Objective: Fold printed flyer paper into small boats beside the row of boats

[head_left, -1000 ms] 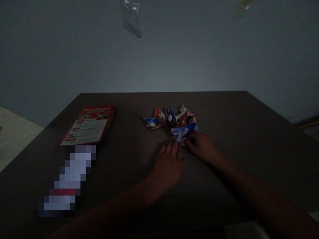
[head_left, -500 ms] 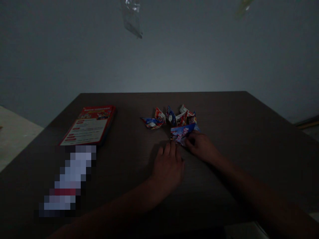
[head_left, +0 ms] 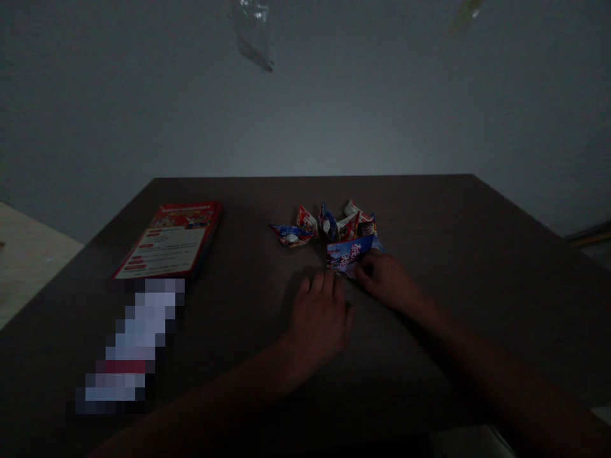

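A blue printed piece of folded paper (head_left: 344, 253) with white and pink lettering stands at the near side of a group of folded paper pieces. My right hand (head_left: 384, 277) is closed on its right end, thumb and fingers pinching it. Palm down on the table, my left hand (head_left: 319, 312) rests just below the paper's lower left corner, fingers side by side; whether the fingertips touch the paper is hard to tell in the dim light. Behind the blue paper sit several folded pieces: a blue one (head_left: 292, 236), a red and white one (head_left: 307, 221) and others to the right.
A stack of red-bordered printed sheets (head_left: 167, 245) lies on the left of the dark table (head_left: 258, 191). Below it is a pixelated, blurred-out oblong (head_left: 138, 337). A pale wall (head_left: 305, 114) rises behind the table, with a clear plastic bag (head_left: 254, 38) against it.
My left hand has shifted very slightly at the paper's near edge. The right hand and the folded pieces stay practically where they were.
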The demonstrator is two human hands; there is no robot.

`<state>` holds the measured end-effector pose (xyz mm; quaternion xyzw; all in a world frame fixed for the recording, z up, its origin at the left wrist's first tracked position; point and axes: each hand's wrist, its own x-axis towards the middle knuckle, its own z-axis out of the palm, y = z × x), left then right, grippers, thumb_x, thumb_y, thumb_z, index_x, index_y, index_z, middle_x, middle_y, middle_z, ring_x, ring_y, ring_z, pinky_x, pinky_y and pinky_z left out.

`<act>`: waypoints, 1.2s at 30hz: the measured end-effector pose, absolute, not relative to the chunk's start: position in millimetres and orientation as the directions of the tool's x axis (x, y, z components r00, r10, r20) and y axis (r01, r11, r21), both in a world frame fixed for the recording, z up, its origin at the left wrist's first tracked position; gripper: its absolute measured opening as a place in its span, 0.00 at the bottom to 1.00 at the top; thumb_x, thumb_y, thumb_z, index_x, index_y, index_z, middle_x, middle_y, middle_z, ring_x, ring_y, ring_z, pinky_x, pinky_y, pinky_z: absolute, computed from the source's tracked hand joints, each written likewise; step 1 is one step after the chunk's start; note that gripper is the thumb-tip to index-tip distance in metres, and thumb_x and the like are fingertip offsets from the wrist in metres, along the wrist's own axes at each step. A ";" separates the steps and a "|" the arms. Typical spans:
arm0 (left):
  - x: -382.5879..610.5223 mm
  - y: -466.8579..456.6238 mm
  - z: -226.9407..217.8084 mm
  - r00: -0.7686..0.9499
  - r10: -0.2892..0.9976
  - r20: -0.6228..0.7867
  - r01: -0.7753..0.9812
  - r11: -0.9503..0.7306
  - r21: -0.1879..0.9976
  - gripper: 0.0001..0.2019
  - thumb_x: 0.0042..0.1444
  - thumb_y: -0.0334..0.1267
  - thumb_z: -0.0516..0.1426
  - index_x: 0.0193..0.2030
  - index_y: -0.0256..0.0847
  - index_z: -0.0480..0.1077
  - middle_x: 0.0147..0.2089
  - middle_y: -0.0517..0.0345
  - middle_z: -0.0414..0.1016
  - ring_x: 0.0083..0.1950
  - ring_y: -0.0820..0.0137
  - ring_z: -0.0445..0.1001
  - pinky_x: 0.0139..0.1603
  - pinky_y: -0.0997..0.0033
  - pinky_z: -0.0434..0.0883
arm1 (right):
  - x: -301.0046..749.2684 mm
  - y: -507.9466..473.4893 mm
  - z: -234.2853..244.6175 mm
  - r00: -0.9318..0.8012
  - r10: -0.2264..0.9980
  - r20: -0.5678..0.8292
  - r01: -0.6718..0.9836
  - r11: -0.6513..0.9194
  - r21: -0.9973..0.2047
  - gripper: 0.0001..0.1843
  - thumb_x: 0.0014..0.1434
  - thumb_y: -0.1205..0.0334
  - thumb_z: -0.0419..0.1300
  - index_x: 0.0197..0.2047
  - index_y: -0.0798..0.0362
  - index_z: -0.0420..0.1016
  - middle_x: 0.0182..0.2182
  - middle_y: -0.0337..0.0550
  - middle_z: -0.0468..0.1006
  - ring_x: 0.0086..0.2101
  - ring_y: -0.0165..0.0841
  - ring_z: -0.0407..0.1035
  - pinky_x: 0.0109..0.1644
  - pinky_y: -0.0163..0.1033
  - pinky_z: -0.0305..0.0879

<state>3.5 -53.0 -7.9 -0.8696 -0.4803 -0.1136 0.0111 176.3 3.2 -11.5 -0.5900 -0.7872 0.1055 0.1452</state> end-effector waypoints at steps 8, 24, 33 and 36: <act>5.0 -53.7 -10.5 0.511 0.837 0.194 0.846 -0.530 0.058 0.25 0.62 0.44 0.45 0.58 0.26 0.63 0.62 0.36 0.61 0.60 0.53 0.60 0.56 0.51 0.60 | 172.8 2.3 -4.7 -0.240 0.970 0.048 0.914 0.243 -0.325 0.13 0.59 0.64 0.52 0.29 0.58 0.74 0.32 0.49 0.74 0.29 0.32 0.66 0.35 0.36 0.57; 5.0 -54.0 -6.6 0.525 0.830 0.188 0.842 -0.539 0.024 0.25 0.62 0.44 0.45 0.58 0.26 0.63 0.61 0.37 0.63 0.58 0.54 0.62 0.53 0.53 0.62 | 173.1 5.6 -9.9 -0.244 0.966 0.083 0.916 0.258 -0.306 0.13 0.59 0.64 0.53 0.26 0.57 0.72 0.29 0.48 0.73 0.29 0.32 0.66 0.34 0.36 0.56; 5.6 -55.2 -4.8 0.515 0.834 0.198 0.849 -0.528 0.015 0.22 0.62 0.43 0.45 0.55 0.28 0.65 0.59 0.37 0.64 0.56 0.54 0.62 0.51 0.52 0.62 | 172.8 5.7 -7.4 -0.239 0.968 0.077 0.915 0.251 -0.316 0.12 0.58 0.64 0.53 0.26 0.57 0.73 0.29 0.47 0.73 0.28 0.31 0.65 0.33 0.36 0.55; 5.2 -54.8 -5.0 0.520 0.831 0.199 0.846 -0.533 0.014 0.22 0.62 0.43 0.45 0.54 0.28 0.65 0.60 0.37 0.64 0.56 0.54 0.62 0.51 0.51 0.62 | 173.8 6.1 -8.2 -0.240 0.968 0.073 0.914 0.251 -0.320 0.11 0.58 0.64 0.54 0.27 0.58 0.73 0.30 0.48 0.74 0.29 0.32 0.66 0.34 0.36 0.56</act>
